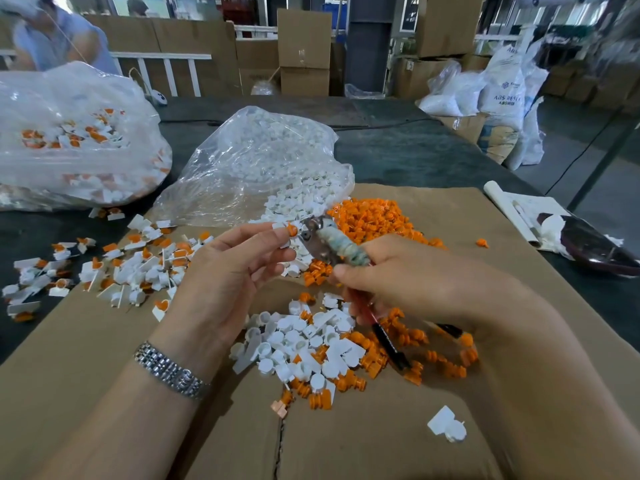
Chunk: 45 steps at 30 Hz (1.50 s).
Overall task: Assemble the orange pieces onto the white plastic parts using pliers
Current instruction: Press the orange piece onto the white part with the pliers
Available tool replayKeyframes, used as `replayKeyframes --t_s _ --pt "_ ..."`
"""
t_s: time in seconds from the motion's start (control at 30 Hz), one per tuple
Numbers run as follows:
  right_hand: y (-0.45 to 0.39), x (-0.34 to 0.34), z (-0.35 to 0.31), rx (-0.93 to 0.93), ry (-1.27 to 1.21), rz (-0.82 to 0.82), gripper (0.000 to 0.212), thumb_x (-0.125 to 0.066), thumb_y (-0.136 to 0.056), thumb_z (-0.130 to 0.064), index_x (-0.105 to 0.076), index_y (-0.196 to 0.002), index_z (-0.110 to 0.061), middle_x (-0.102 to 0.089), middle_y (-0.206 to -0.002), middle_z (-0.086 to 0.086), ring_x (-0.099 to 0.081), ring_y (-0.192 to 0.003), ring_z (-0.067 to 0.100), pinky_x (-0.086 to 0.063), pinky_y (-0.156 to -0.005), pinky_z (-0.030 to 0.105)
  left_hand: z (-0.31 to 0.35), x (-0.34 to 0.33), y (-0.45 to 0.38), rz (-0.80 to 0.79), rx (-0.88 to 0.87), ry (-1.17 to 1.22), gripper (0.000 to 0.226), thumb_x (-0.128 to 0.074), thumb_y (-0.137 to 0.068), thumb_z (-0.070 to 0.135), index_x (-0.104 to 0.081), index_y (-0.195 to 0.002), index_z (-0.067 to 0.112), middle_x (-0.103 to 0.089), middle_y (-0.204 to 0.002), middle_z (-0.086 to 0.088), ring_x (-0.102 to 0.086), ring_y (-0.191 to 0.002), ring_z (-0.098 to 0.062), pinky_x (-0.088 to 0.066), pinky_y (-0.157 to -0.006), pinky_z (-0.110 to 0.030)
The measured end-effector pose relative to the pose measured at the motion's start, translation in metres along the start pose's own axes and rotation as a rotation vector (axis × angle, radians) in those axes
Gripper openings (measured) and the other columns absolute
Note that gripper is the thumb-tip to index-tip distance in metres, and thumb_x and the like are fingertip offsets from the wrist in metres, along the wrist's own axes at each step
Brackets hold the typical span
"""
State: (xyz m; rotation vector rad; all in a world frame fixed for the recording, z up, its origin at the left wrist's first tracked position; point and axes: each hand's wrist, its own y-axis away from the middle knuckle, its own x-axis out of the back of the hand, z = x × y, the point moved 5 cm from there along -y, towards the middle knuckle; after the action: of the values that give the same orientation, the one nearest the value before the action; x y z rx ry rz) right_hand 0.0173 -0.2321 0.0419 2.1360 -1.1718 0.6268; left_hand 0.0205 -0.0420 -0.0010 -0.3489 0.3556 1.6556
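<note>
Left hand [239, 268] is pinching a white part [281, 227] w/ orange piece [292, 230], right hand [408, 278] gripping pliers [323, 239] on it; finished pile [114, 268] is growing, loose heaps [374, 216] remaining.

A factory floor or warehouse packing area, with a hand-assembly bench.

Stacked cardboard cartons [304, 46] rise at twelve o'clock, and white resin sacks [504, 88] printed "ABS RESIN" are heaped at two o'clock on a bare concrete floor. The dark worktable [408, 150] is covered by a flattened cardboard sheet [346, 438]. Clear plastic bags [249, 161] of small moulded parts lie at eleven and ten o'clock, with loose white and orange pieces [374, 216] in bulk piles. Another worker [59, 32] stands at ten o'clock.
</note>
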Motion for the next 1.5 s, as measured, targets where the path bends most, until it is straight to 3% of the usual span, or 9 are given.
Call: replayKeyframes --t_s 0.27,0.4,0.6,0.8,0.93,1.07,1.17,1.27,1.5 --pt "0.0 -0.012 -0.007 0.022 0.054 -0.012 0.04 -0.048 -0.104 -0.044 -0.061 -0.099 -0.007 -0.074 -0.097 0.014 -0.074 -0.091 0.025 -0.055 -0.091 0.058 0.001 0.0 0.001 0.019 -0.046 -0.06 0.011 -0.085 -0.063 0.021 -0.082 -0.073 0.019 -0.078 -0.085 -0.006 -0.074 -0.072 -0.013 -0.055 -0.059 -0.018" --pt "0.003 -0.015 -0.01 0.046 0.091 0.012 0.037 -0.043 -0.106 -0.046 -0.052 -0.087 -0.016 -0.071 -0.084 0.006 -0.069 -0.071 0.019 -0.057 -0.075 0.04 0.0 0.001 0.0 0.027 -0.061 -0.095 0.006 -0.083 -0.068 0.019 -0.082 -0.074 0.018 -0.078 -0.084 -0.006 -0.073 -0.072 -0.014 -0.055 -0.058 -0.018" --pt "0.002 -0.023 -0.014 0.075 0.167 0.098 0.045 -0.041 -0.106 -0.048 -0.053 -0.082 -0.011 -0.068 -0.09 0.028 -0.051 -0.064 0.024 -0.053 -0.071 0.052 -0.004 0.004 -0.001 0.053 -0.056 -0.133 0.004 -0.083 -0.073 0.014 -0.082 -0.076 0.012 -0.077 -0.083 -0.009 -0.073 -0.07 -0.016 -0.055 -0.059 -0.018" --pt "-0.009 -0.03 -0.009 0.083 0.16 0.208 0.041 -0.047 -0.104 -0.047 -0.055 -0.082 -0.014 -0.049 -0.065 0.003 -0.044 -0.053 0.018 -0.04 -0.053 0.037 -0.005 0.006 -0.002 0.063 -0.045 -0.107 0.007 -0.079 -0.082 0.008 -0.082 -0.077 0.011 -0.076 -0.083 -0.008 -0.072 -0.07 -0.015 -0.056 -0.061 -0.019" --pt "-0.009 -0.028 0.0 0.077 -0.061 0.06 0.053 -0.047 -0.104 -0.048 -0.063 -0.097 0.003 -0.065 -0.07 0.013 -0.064 -0.059 0.028 -0.056 -0.058 0.038 -0.006 0.005 -0.002 0.069 -0.037 -0.113 0.004 -0.079 -0.083 0.013 -0.083 -0.081 0.011 -0.077 -0.084 -0.01 -0.074 -0.072 -0.016 -0.056 -0.061 -0.019" --pt "0.005 -0.009 0.008 0.024 -0.292 -0.089 0.053 -0.047 -0.097 -0.057 -0.065 -0.111 -0.009 -0.07 -0.081 0.007 -0.072 -0.074 0.022 -0.058 -0.065 0.028 -0.002 0.011 -0.003 0.091 -0.041 -0.12 0.008 -0.079 -0.08 0.018 -0.084 -0.083 0.011 -0.077 -0.083 -0.011 -0.075 -0.075 -0.019 -0.058 -0.063 -0.02" --pt "0.002 0.017 0.021 -0.022 -0.152 0.145 0.062 -0.043 -0.085 -0.074 -0.067 -0.106 -0.02 -0.071 -0.077 0.001 -0.072 -0.073 0.02 -0.058 -0.071 0.034 0.0 0.012 -0.005 0.087 -0.055 -0.197 0.007 -0.077 -0.088 0.015 -0.084 -0.086 0.013 -0.077 -0.086 -0.013 -0.075 -0.078 -0.022 -0.058 -0.065 -0.021" --pt "-0.015 0.028 0.042 -0.11 0.133 0.375 0.049 -0.044 -0.096 -0.066 -0.059 -0.1 -0.02 -0.066 -0.087 0.003 -0.061 -0.073 0.017 -0.045 -0.064 0.033 -0.003 0.011 -0.005 0.093 -0.044 -0.271 0.004 -0.081 -0.084 0.019 -0.085 -0.086 0.018 -0.079 -0.085 -0.008 -0.076 -0.075 -0.02 -0.057 -0.063 -0.021" --pt "-0.043 0.017 0.069 -0.238 0.655 0.495 0.063 -0.055 -0.087 -0.072 -0.053 -0.118 -0.017 -0.057 -0.122 0.01 -0.055 -0.112 0.031 -0.044 -0.095 0.049 0.006 0.024 -0.006 0.278 -0.224 -0.727 0.014 -0.077 -0.091 0.024 -0.081 -0.079 0.031 -0.075 -0.07 0.007 -0.065 -0.056 -0.002 -0.053 -0.054 -0.022"
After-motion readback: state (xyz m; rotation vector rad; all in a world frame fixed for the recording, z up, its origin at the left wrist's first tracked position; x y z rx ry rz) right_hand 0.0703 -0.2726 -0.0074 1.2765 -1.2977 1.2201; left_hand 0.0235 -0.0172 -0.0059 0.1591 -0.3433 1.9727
